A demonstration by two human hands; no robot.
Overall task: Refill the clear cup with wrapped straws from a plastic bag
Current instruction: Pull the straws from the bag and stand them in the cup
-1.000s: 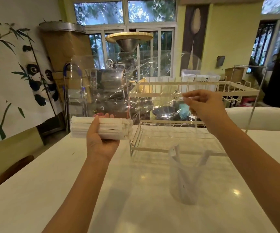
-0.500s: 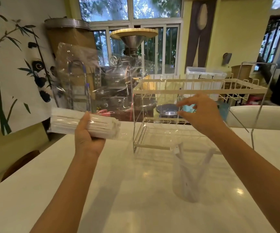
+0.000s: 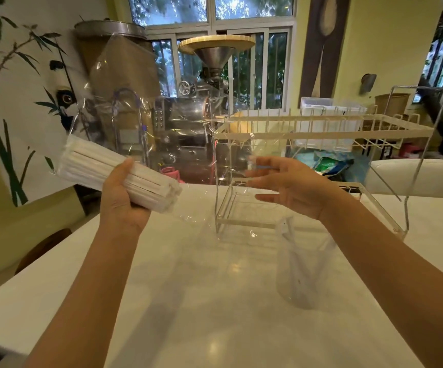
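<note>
Head view: left hand (image 3: 124, 197) grip wrapped around bagged straws (image 3: 114, 173), right hand (image 3: 292, 187) fingers spread, empty.

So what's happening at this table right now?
A person is restocking straws. Their left hand grips a bundle of white paper-wrapped straws inside a clear plastic bag. The right hand hangs open above the white table. The clear plastic cup holds only a few straws.
</note>
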